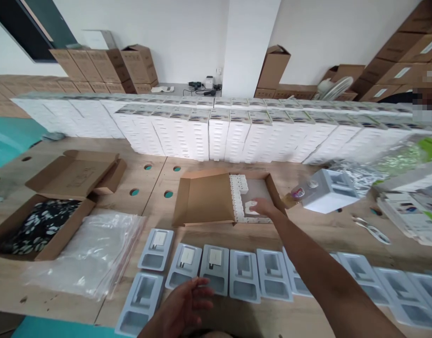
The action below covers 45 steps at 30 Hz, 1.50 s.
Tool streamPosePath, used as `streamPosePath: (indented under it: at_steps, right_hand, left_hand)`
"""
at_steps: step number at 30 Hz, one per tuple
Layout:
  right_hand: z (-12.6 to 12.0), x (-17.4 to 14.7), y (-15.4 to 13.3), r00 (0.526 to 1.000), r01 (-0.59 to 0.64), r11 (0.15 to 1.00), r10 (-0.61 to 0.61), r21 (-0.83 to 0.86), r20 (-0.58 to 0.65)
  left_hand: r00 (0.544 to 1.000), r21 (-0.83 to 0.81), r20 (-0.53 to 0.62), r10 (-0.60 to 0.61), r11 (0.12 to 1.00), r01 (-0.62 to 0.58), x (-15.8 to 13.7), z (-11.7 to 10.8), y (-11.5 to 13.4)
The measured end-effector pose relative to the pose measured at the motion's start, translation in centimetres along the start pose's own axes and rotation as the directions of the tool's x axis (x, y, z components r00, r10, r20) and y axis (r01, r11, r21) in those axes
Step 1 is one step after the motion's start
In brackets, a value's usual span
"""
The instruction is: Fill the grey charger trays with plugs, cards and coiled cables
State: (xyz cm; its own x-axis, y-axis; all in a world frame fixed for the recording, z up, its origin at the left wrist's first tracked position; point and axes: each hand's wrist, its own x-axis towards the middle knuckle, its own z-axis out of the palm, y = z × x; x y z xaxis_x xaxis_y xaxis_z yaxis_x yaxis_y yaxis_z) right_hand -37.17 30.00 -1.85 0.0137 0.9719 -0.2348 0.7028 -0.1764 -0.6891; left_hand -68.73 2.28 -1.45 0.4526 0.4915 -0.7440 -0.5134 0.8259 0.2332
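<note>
My right hand [264,207] reaches into a shallow cardboard box [205,199], its fingers closed on a white plug adapter [250,208]. More white adapters [237,195] line the left and near sides inside that box. My left hand [188,300] hovers over the near edge of the row of grey plastic trays [244,277], holding nothing, fingers apart. Three trays each carry a white adapter, such as the one [215,257] with dark prongs showing. In the other trays visible to me the recesses hold nothing; my right forearm covers part of the row.
Stacked white boxes [198,136] form a long wall behind. At left lie an open carton [85,206] with black-and-white items and clear plastic bags [96,249]. To the right are stacked trays [330,190], a tape roll [289,197] and a white cable [373,230].
</note>
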Motion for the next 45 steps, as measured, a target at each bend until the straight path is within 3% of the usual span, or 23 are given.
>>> streamPosePath:
  at_steps: [2, 4, 7, 9, 12, 15, 17, 19, 22, 26, 30, 35, 38, 41, 45]
  right_hand:
    - [-0.6, -2.8, -0.8, 1.0, 0.01, 1.0, -0.01, -0.029, 0.006]
    - [0.6, -7.8, -2.2, 0.998, 0.057, 0.998, -0.057, -0.038, -0.004]
    - [5.0, -17.2, -4.8, 0.966, 0.259, 0.966, -0.259, -0.018, 0.013]
    - [8.1, -22.2, -5.8, 0.954, 0.291, 0.956, -0.287, -0.042, 0.086]
    - [10.4, -25.5, -5.1, 0.953, 0.276, 0.961, -0.276, 0.017, 0.128]
    - [9.7, -25.1, -2.4, 0.915, 0.198, 0.952, -0.264, 0.232, 0.306]
    - [8.7, -24.3, -0.7, 0.878, 0.138, 0.945, -0.255, 0.296, 0.405]
    - [7.8, -23.5, 0.4, 0.865, 0.155, 0.948, -0.267, 0.279, 0.425]
    - [7.1, -22.2, 1.8, 0.899, 0.243, 0.963, -0.268, 0.113, 0.347]
    - [7.4, -20.2, 4.2, 0.971, 0.189, 0.974, -0.166, -0.124, 0.17]
    - [8.6, -19.6, 6.1, 0.974, 0.201, 0.958, -0.173, -0.205, 0.145]
    - [8.8, -20.6, 7.2, 0.954, 0.288, 0.94, -0.265, -0.182, 0.138]
    - [7.0, -22.3, 8.1, 0.89, 0.388, 0.921, -0.376, 0.002, 0.258]
    - [3.5, -23.7, 9.4, 0.827, 0.398, 0.899, -0.438, 0.184, 0.352]
    - [-1.4, -21.7, 12.3, 0.85, 0.393, 0.911, -0.411, 0.124, 0.329]
  left_hand:
    - [0.998, 0.014, 0.07, 0.006, 1.0, -0.007, 0.8, 1.4, 0.9]
    - [0.993, 0.006, 0.106, 0.06, 0.998, -0.061, 2.2, 3.2, 1.7]
    - [0.983, -0.014, 0.11, 0.15, 0.989, -0.149, 4.4, 5.6, 2.1]
    - [0.985, 0.03, 0.085, 0.15, 0.988, -0.153, 5.5, 6.2, 1.6]
    - [0.998, 0.182, -0.004, 0.058, 0.982, -0.056, 6.1, 5.4, 0.1]
    - [0.998, 0.321, -0.053, -0.039, 0.945, 0.054, 6.1, 4.1, -1.4]
    - [0.998, 0.381, -0.007, -0.067, 0.922, 0.065, 6.3, 3.8, -2.0]
    - [0.995, 0.428, 0.059, -0.084, 0.902, 0.051, 6.9, 3.8, -2.3]
    - [0.988, 0.426, 0.063, -0.144, 0.899, 0.104, 8.2, 4.0, -2.5]
    - [0.962, 0.394, 0.021, -0.274, 0.886, 0.244, 10.2, 3.8, -3.3]
    - [0.96, 0.394, 0.02, -0.279, 0.885, 0.249, 10.9, 3.3, -4.2]
    - [0.983, 0.364, 0.013, -0.182, 0.917, 0.165, 10.2, 3.2, -4.8]
    - [0.996, 0.344, 0.05, -0.071, 0.938, 0.049, 9.9, 5.4, -5.8]
    - [0.997, 0.305, 0.072, 0.037, 0.951, -0.057, 10.8, 9.4, -7.5]
    - [0.996, 0.224, 0.018, 0.088, 0.971, -0.09, 13.7, 14.6, -9.9]
